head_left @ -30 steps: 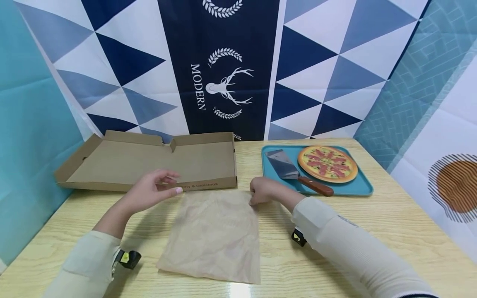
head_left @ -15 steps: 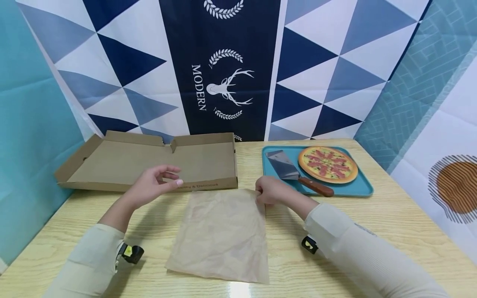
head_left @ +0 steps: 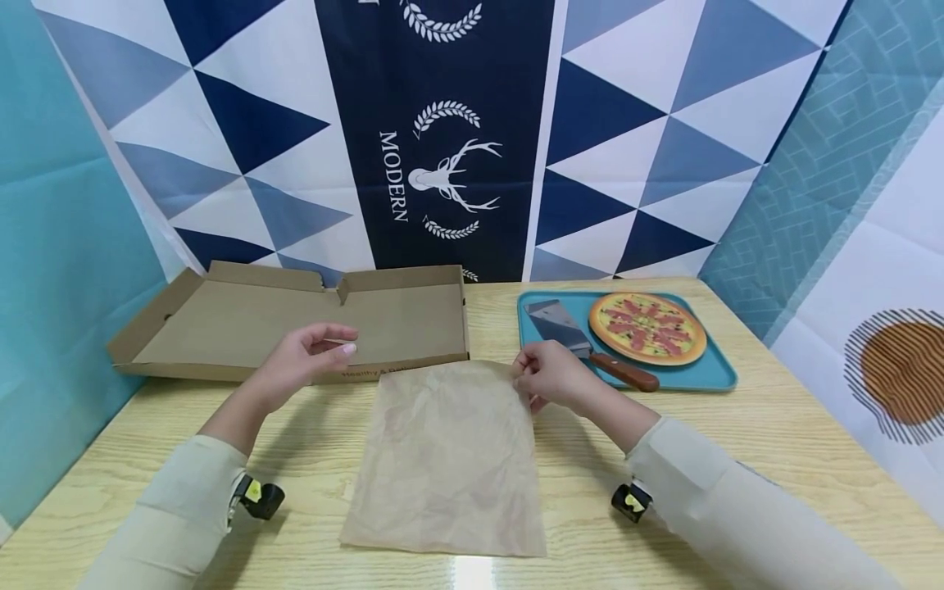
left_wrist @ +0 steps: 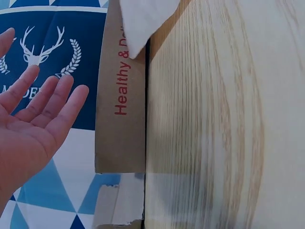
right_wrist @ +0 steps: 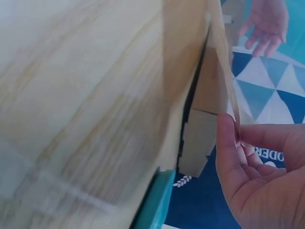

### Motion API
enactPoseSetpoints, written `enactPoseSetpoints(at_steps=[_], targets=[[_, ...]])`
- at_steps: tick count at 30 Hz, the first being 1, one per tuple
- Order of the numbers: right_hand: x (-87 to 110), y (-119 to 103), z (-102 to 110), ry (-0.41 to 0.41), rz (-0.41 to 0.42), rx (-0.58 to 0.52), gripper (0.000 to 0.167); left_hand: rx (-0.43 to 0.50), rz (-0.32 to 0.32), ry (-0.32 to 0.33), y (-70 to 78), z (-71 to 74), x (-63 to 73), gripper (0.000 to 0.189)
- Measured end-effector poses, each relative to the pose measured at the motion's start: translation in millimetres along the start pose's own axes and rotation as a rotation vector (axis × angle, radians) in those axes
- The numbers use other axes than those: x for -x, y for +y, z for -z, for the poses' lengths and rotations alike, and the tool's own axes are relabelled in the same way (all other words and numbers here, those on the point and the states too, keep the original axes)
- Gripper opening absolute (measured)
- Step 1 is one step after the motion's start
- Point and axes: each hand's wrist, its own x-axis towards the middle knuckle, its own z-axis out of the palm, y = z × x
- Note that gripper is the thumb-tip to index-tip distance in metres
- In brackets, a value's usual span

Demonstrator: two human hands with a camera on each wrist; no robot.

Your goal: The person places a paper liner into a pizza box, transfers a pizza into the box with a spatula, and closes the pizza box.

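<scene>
A brown sheet of paper [head_left: 450,463] lies in front of the box, its far right corner lifted off the table. My right hand [head_left: 553,375] pinches that corner between thumb and fingers; the right wrist view shows the sheet's edge [right_wrist: 228,71] in the pinch. My left hand [head_left: 298,369] hovers, fingers loosely spread and holding nothing, over the front edge of the open cardboard pizza box [head_left: 295,324]. In the left wrist view the fingers [left_wrist: 52,102] are apart from the box's printed side [left_wrist: 121,105]. One corner of the sheet [left_wrist: 143,24] overlaps that side.
At the back right stands a blue tray [head_left: 719,379] with a pizza [head_left: 646,328] and a spatula with a wooden handle [head_left: 623,371]. The right hand is close to the tray's front left corner. A patterned cloth [head_left: 442,98] hangs behind the wooden table [head_left: 243,541].
The right hand has moved to the right and lifted the paper's far corner, dragging the sheet along. The left hand has shifted only slightly, up and away from the sheet.
</scene>
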Motion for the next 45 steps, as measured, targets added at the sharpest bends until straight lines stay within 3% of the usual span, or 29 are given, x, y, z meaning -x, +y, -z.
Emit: enactPoseSetpoints(at_steps=[6, 11, 16, 19, 32, 38, 45], targets=[[6.3, -7, 9, 0.022, 0.014, -0.001, 0.006, 0.175, -0.007, -0.047, -5.0, 1.9, -3.0, 0.048], [13.1, -15, 16, 0.040, 0.040, -0.024, 0.008, 0.377, -0.007, -0.084, -7.3, 3.3, -5.6, 0.036], [18.8, -21, 23, 0.067, 0.047, -0.052, 0.009, 0.553, -0.047, -0.141, -7.0, 2.6, -5.0, 0.031], [21.1, -23, 27, 0.095, 0.064, -0.070, 0.010, 0.608, -0.072, -0.181, -6.3, 0.1, -5.4, 0.034], [14.1, -31, 27, 0.158, 0.075, -0.323, 0.012, 0.719, -0.053, -0.394, -2.8, -14.0, -6.1, 0.061], [6.2, -34, 22, 0.190, 0.071, -0.479, 0.014, 0.669, -0.041, -0.367, -4.5, -20.3, -1.5, 0.021], [-2.8, -36, 17, 0.262, 0.064, -0.585, 0.012, 0.610, 0.001, -0.345, -3.0, -26.3, 3.3, 0.041]])
